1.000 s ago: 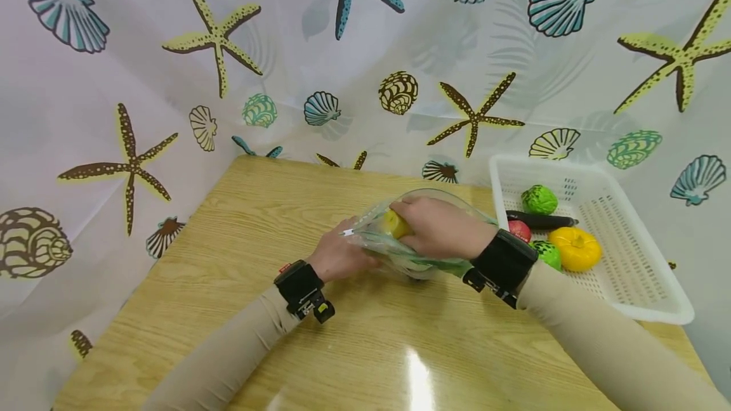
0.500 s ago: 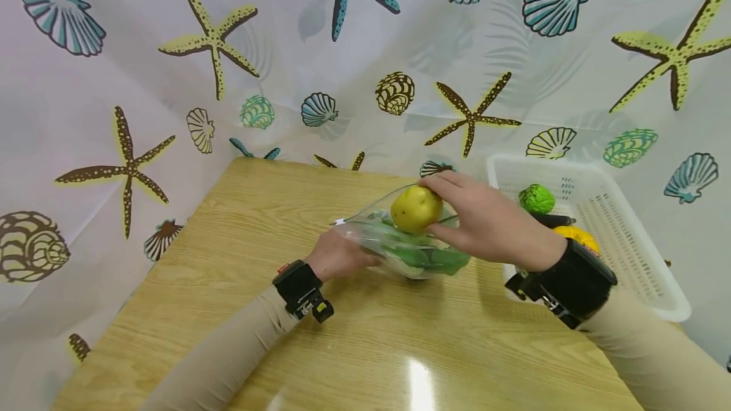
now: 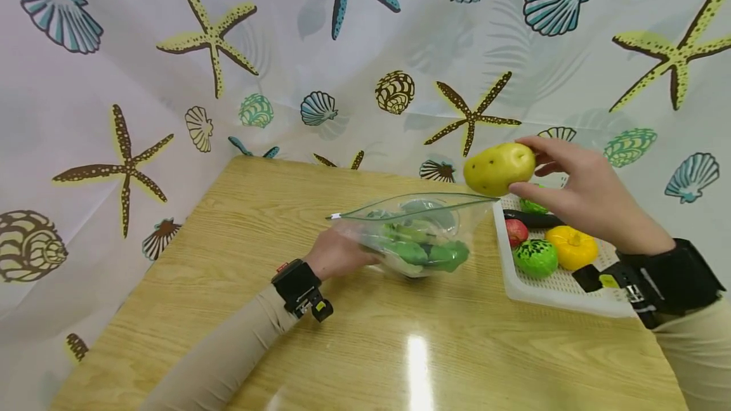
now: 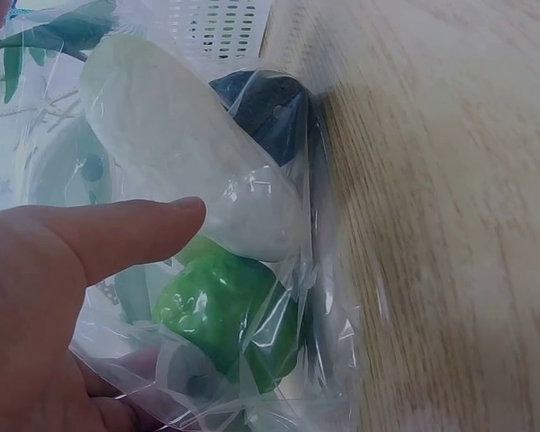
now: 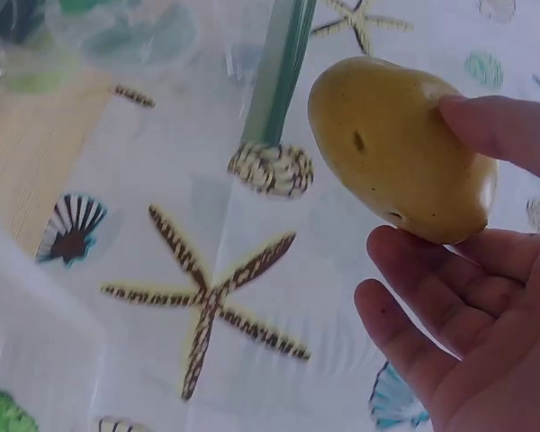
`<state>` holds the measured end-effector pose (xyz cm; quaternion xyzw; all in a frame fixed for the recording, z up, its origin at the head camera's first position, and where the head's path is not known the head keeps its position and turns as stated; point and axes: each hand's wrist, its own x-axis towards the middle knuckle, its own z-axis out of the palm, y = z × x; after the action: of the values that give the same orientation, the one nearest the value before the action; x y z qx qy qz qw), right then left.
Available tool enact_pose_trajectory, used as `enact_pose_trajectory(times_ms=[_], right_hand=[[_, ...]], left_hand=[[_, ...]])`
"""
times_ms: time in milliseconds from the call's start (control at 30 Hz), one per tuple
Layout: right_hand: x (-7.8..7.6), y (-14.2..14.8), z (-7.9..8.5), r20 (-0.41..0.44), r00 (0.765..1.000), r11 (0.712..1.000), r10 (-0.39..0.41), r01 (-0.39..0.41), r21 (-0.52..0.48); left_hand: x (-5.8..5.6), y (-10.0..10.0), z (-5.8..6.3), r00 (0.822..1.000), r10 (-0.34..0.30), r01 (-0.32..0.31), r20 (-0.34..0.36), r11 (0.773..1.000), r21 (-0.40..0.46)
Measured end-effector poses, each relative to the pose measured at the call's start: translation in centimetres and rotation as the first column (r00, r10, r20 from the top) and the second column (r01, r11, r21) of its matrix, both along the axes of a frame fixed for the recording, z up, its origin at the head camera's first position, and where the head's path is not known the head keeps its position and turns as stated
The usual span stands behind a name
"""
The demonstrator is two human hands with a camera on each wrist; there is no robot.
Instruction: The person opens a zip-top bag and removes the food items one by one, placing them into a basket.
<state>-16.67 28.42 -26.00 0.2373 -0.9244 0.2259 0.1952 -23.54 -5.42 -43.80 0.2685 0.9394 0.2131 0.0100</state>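
Note:
My right hand point(image 3: 582, 189) holds a yellow potato point(image 3: 498, 169) between thumb and fingers, above the right end of the bag's mouth. In the right wrist view, the potato point(image 5: 400, 148) shows dark eyes and a smooth skin. My left hand point(image 3: 341, 251) grips the left side of a clear zip bag point(image 3: 365, 233) with a green closure and a white slider point(image 3: 335, 215). Up close, the left thumb point(image 4: 135, 236) lies over the plastic. Inside the bag are a long whitish vegetable point(image 4: 193, 148), a bumpy green one point(image 4: 225, 310) and a dark piece point(image 4: 268, 112).
A white perforated basket point(image 3: 516, 290) stands on the right of the wooden table point(image 3: 274, 195). It holds a yellow pumpkin point(image 3: 572, 247), a spotted green vegetable point(image 3: 535, 257), a red one point(image 3: 516, 232) and a dark elongated one point(image 3: 533, 217). A patterned curtain point(image 3: 354, 62) hangs behind.
My right hand has drawn the potato up out of the bag and moved right toward the basket. The bag's mouth now lies in a flatter line. My left hand has stayed put.

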Motion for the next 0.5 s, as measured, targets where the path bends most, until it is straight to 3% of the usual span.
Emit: enact_pose_trajectory(times_ms=[167, 333, 500], right_hand=[[-1.1, 3.8, -0.9, 0.138, 0.977, 0.985, -0.161, 0.167, -0.038], [-3.5, 6.7, -2.8, 0.243, 0.92, 0.951, -0.309, 0.298, 0.08], [-6.3, 8.5, -5.1, 0.319, 0.869, 0.923, -0.379, 0.334, 0.189]], left_hand=[[0.0, 0.2, 0.0, 1.0, -0.018, 0.018, -0.004, 1.0, -0.003], [0.0, 0.1, 0.0, 1.0, -0.013, 0.013, -0.009, 1.0, -0.003], [0.2, 0.0, 0.2, 1.0, -0.018, 0.018, 0.003, 1.0, 0.023]])
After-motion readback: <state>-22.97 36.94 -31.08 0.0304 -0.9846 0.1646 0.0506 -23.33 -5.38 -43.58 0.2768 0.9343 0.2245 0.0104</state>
